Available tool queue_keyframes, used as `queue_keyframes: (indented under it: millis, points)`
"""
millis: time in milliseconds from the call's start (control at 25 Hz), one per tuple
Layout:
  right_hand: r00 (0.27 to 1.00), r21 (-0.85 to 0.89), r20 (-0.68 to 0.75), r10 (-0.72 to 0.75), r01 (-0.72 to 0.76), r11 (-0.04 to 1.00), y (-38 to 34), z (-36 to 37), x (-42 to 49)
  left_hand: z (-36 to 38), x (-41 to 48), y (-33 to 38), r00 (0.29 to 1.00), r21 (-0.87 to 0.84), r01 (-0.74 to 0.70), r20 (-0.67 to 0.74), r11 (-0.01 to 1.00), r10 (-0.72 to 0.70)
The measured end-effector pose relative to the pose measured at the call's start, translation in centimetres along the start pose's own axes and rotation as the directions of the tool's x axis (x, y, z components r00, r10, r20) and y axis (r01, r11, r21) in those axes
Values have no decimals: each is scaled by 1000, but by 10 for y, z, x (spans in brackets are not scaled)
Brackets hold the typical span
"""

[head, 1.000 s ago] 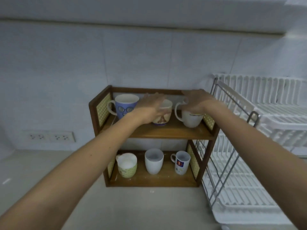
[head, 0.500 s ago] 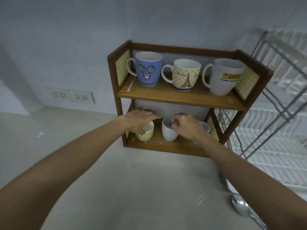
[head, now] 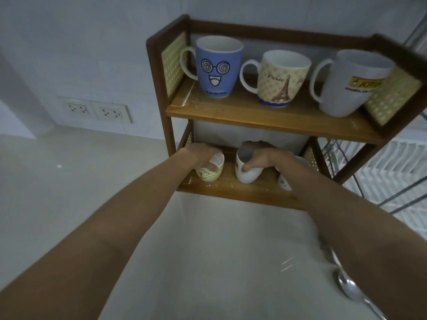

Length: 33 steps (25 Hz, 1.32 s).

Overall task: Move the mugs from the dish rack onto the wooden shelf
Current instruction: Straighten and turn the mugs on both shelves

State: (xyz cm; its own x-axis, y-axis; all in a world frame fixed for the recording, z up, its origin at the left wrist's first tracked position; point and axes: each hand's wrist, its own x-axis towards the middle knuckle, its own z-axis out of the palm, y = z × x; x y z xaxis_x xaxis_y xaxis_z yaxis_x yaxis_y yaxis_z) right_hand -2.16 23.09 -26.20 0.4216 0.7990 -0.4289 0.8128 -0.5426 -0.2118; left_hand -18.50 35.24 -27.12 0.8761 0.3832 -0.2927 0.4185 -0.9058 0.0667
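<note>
Both hands on lower tier of wooden shelf (head: pixel 261 116): left hand (head: pixel 203 153) fingers clamped over green mug (head: pixel 209 173) rim, right hand (head: pixel 263 158) fingers wrapped round white mug (head: pixel 246 170), probably squaring them up. Three mugs above.

Single view, head-worn, wide-angle. It looks forward and steeply down across the counter (head: pixel 208 250) at the shelf (head: pixel 265 116), close, with both forearms entering from 6 to 7 o'clock and 4 to 5 o'clock. The shelf fills 12 to 2 o'clock. The rack (head: pixel 397 162) is cut off at 3 o'clock.
</note>
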Motion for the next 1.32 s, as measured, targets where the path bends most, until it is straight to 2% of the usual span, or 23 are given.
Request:
queue_keyframes:
  millis: [200,280,400,600,760,960,1000,1080,1160,1240,1320]
  points:
    - [982,10,84,-170,170,985,11,-5,-1,7,9,2,999,-40,21,-27,999,-22]
    - [987,30,92,-131,129,991,12,-8,0,5,10,-3,999,-56,38,35,998,-36]
    - [1000,-9,3,-10,10,1000,13,-12,2,-1,11,-14,993,-45,63,102,997,-58]
    - [993,-81,6,-121,121,989,5,-12,5,6,19,-13,995,-12,81,60,997,-80]
    - [990,-75,44,-130,133,988,5,-13,8,4,22,-18,991,-52,102,95,993,-97]
    - [988,-11,85,-129,131,991,11,-12,5,-1,23,-12,986,-16,119,120,993,-116]
    - [988,7,116,-102,102,995,15,-12,5,-3,23,-8,985,-10,120,130,993,-117]
    - [978,60,201,59,-72,996,27,-20,4,-7,25,1,989,-55,101,109,993,-95]
    - [969,77,161,187,-201,977,43,-31,-3,-10,33,17,999,-131,38,38,991,-33]
    - [972,-14,50,230,-230,973,62,-39,-9,-11,42,40,999,-174,-38,-5,984,38]
    - [955,-213,35,294,-280,936,72,-39,-18,-9,50,60,997,-169,-79,-4,982,80]
